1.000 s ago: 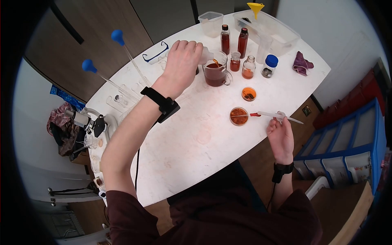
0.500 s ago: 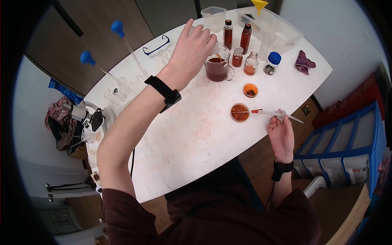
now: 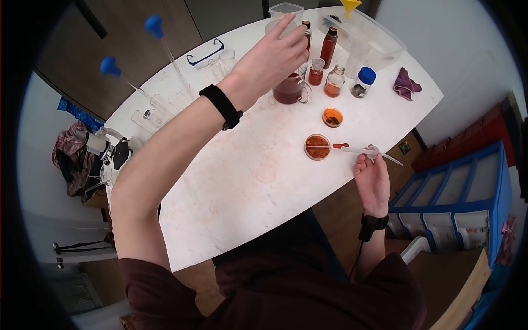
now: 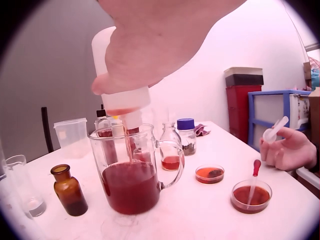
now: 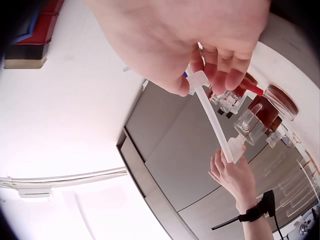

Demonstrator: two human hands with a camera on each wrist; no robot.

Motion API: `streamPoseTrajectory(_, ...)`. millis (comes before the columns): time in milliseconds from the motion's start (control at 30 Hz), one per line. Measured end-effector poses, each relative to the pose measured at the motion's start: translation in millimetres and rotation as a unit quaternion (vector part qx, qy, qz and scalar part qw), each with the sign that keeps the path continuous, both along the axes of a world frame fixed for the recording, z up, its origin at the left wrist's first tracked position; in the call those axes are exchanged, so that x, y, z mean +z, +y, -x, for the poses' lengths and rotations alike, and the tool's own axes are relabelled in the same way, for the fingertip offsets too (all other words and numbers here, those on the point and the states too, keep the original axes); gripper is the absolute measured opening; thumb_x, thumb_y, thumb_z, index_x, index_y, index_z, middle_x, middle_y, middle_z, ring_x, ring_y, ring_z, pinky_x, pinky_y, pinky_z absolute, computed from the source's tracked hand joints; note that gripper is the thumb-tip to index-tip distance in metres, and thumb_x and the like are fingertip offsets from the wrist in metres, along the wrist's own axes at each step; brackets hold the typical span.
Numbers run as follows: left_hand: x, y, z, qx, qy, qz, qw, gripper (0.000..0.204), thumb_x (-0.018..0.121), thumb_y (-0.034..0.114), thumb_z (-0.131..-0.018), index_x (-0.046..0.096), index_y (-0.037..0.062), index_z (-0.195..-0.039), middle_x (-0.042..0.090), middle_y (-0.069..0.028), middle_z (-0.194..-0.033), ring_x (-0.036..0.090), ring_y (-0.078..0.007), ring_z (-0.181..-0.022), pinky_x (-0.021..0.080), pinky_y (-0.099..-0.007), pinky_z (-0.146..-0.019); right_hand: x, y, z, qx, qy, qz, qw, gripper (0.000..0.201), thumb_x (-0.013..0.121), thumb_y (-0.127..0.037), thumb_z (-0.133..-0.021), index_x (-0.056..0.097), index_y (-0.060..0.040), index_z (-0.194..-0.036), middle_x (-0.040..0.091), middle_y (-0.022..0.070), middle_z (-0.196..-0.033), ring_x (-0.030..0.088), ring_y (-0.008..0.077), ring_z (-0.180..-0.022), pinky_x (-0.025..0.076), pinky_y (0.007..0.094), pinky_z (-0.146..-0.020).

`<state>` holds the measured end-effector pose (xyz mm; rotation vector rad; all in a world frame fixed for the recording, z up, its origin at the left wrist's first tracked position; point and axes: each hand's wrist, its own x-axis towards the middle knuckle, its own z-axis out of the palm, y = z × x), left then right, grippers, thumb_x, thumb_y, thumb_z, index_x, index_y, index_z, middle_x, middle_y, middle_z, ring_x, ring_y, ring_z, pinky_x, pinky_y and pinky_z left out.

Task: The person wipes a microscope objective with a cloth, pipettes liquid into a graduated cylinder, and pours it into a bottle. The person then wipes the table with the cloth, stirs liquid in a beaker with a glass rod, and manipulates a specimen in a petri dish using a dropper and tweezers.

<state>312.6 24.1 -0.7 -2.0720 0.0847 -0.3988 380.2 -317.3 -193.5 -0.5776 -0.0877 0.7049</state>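
Note:
In the left wrist view my left hand grips a translucent white plastic bottle, tipped mouth down, and a thin stream runs from it into the glass jug of dark red liquid. My right hand pinches a white cap with a long tube. Left of that hand, a red-bulbed dropper lies over a petri dish of reddish-brown liquid. Behind it stands a smaller orange dish with dark bits.
Past the jug are a stoppered bottle, an open bottle, a blue-capped jar and a tall dark red bottle. An amber bottle is beside the jug. Glassware, blue-bulbed pipettes and a microscope are at left; a purple cloth is at right.
My left hand has moved up and right over the jug, with the bottle tipped in it. The head view has shifted slightly; my right hand still holds the cap and tube.

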Motion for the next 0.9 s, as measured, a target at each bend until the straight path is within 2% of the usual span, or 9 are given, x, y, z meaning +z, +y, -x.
streamPoseTrajectory(67, -0.5, -4.5, 0.2, -0.004, 0.012, -0.042, 0.999, 0.045, 0.075, 0.02, -0.094, 0.061, 0.0184, -0.137, 0.057, -0.0009, -0.146, 0.039, -0.0212, -0.152, 0.017, -0.0519, -0.137, 0.7, 0.3, 0.5, -0.005, -0.005, 0.003, 1.0, 0.036, 0.061, -0.027, -0.11, 0.057, -0.006, -0.14, 0.066, 0.0037, -0.124, 0.06, 0.0169, -0.112, 0.049, 0.0317, -0.097)
streamPoseTrajectory(267, 1.0, -2.5, -1.4, -0.005, -0.006, -0.072, 0.997, 0.046, 0.073, 0.024, -0.096, 0.06, 0.0215, -0.14, 0.057, 0.001, -0.146, 0.036, -0.0205, -0.154, 0.016, -0.0528, -0.137, 1.0, -0.1, -0.8, 0.002, 0.002, -0.005, 1.0, 0.037, 0.06, -0.027, -0.111, 0.057, -0.0053, -0.141, 0.066, 0.0043, -0.124, 0.061, 0.0171, -0.112, 0.051, 0.0314, -0.097)
streamPoseTrajectory(600, -0.9, -2.8, -1.8, 0.009, -0.008, -0.055, 0.998, 0.043, 0.072, 0.025, -0.097, 0.059, 0.0204, -0.138, 0.055, 0.0006, -0.148, 0.035, -0.0216, -0.154, 0.016, -0.0526, -0.137, 0.4, -1.5, -0.3, -0.006, 0.003, 0.003, 1.0, 0.035, 0.058, -0.026, -0.112, 0.057, -0.0059, -0.14, 0.067, 0.0036, -0.122, 0.062, 0.0164, -0.111, 0.053, 0.031, -0.096)
streamPoseTrajectory(667, 0.6, -3.0, -0.8, -0.001, -0.015, -0.044, 0.999, 0.042, 0.072, 0.025, -0.097, 0.06, 0.0198, -0.137, 0.056, -0.0001, -0.148, 0.035, -0.0217, -0.154, 0.016, -0.0526, -0.137, -0.4, -1.2, -0.4, 0.003, 0.007, -0.014, 1.0, 0.033, 0.059, -0.024, -0.112, 0.057, -0.0053, -0.139, 0.062, 0.0058, -0.126, 0.063, 0.017, -0.113, 0.054, 0.0299, -0.098)
streamPoseTrajectory(900, 0.4, 2.0, 0.1, 0.0, -0.019, -0.037, 0.999, 0.046, 0.073, 0.023, -0.096, 0.059, 0.0194, -0.139, 0.056, -0.0016, -0.147, 0.037, -0.0226, -0.154, 0.016, -0.0532, -0.136, -2.3, -1.2, -0.6, -0.003, -0.002, -0.003, 1.0, 0.033, 0.058, -0.025, -0.112, 0.057, -0.0057, -0.139, 0.062, 0.006, -0.125, 0.063, 0.0166, -0.113, 0.054, 0.0291, -0.098)
